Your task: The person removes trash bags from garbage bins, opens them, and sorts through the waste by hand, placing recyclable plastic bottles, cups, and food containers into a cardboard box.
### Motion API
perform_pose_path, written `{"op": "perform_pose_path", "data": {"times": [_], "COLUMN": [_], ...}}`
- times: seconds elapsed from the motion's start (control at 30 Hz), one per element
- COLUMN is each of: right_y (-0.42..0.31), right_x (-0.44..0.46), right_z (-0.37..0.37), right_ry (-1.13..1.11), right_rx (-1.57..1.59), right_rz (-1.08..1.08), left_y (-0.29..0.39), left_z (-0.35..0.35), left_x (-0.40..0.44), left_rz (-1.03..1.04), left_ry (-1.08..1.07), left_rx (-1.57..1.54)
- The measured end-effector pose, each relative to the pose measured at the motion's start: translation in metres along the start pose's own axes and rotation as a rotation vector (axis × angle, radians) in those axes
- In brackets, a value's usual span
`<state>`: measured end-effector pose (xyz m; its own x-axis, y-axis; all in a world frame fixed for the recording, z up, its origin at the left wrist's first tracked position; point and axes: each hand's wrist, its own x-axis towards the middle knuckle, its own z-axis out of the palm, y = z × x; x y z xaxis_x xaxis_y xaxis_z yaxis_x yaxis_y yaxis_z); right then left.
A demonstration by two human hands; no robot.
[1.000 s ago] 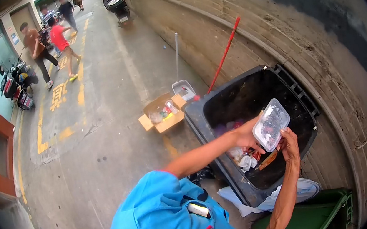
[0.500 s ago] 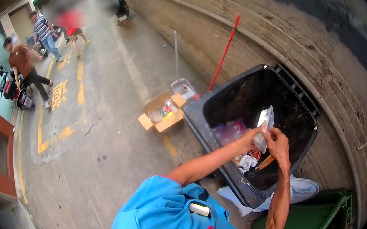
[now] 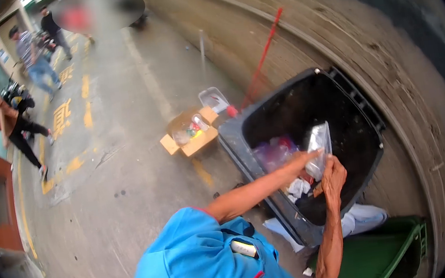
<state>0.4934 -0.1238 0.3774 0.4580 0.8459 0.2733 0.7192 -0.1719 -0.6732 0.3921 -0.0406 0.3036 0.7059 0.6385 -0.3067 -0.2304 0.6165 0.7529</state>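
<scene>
Over the open dark wheeled bin (image 3: 231, 132), my left hand (image 3: 304, 162) and my right hand (image 3: 333, 175) are both closed on a shiny, see-through plastic bag (image 3: 318, 141). The left hand grips its near left side and the right hand its lower right edge. What the bag contains, if anything, I cannot make out. Below the hands, inside the bin, lie a purplish plastic bag (image 3: 275, 153), crumpled white paper (image 3: 298, 188) and brownish scraps partly hidden by my right hand.
Left of the bin stands an open cardboard box (image 3: 201, 143) with mixed rubbish, beside a long-handled dustpan (image 3: 213, 100). A red pole (image 3: 263, 56) leans by the wall. A green bin lid (image 3: 378, 256) lies near me. Several people walk along the alley's left side.
The plastic bag has been turned and spread more between my hands, still over the bin. People in the alley have walked on; one in brown is nearer on the left.
</scene>
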Motion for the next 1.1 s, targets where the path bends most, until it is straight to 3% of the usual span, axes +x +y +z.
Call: {"op": "perform_pose_path", "data": {"times": [0.07, 0.13, 0.2, 0.23, 0.37, 0.43, 0.57, 0.63, 0.67, 0.73, 0.77, 0.8, 1.0, 1.1], "right_y": [0.029, 0.025, 0.031, 0.038, 0.059, 0.061, 0.085, 0.082, 0.086, 0.094, 0.096, 0.097, 0.1, 0.092], "right_x": [0.01, 0.013, 0.015, 0.019, 0.023, 0.021, 0.022, 0.017, 0.017, 0.015, 0.013, 0.011, -0.006, -0.011], "right_z": [0.009, 0.005, 0.002, 0.002, -0.006, -0.012, -0.018, -0.027, -0.028, -0.03, -0.034, -0.037, -0.047, -0.054], "right_ry": [0.043, 0.04, 0.043, 0.03, 0.017, -0.004, 0.096, -0.067, -0.06, -0.047, -0.064, -0.063, 0.023, 0.033], "right_rx": [0.122, -0.077, -0.066, 0.139, 0.3, 0.485, 0.517, 0.44, 0.445, 0.352, 0.347, 0.349, 0.366, 0.357], "right_rz": [-0.018, -0.052, 0.008, 0.098, 0.178, 0.323, 0.438, 0.411, 0.431, 0.364, 0.386, 0.397, 0.418, 0.438], "left_y": [0.007, 0.011, 0.01, 0.018, 0.039, 0.042, 0.05, 0.05, 0.053, 0.061, 0.074, 0.073, 0.092, 0.097], "left_z": [0.0, -0.007, -0.017, -0.017, -0.022, -0.026, -0.04, -0.046, -0.053, -0.051, -0.041, -0.046, -0.051, -0.046], "left_x": [-0.005, 0.0, 0.012, 0.005, 0.001, 0.006, 0.01, 0.014, 0.023, 0.028, 0.022, 0.023, 0.039, 0.037], "left_rz": [0.036, 0.006, -0.042, -0.033, -0.085, -0.084, -0.095, -0.11, -0.129, 0.025, 0.053, 0.218, 0.293, 0.322], "left_ry": [-0.056, -0.129, -0.215, -0.205, -0.163, -0.133, -0.067, 0.009, 0.005, 0.117, 0.085, 0.116, 0.09, 0.026], "left_rx": [-0.119, -0.151, -0.254, -0.248, -0.139, -0.208, -0.19, 0.227, 0.235, 1.229, 1.611, 1.841, 2.161, 2.16]}}
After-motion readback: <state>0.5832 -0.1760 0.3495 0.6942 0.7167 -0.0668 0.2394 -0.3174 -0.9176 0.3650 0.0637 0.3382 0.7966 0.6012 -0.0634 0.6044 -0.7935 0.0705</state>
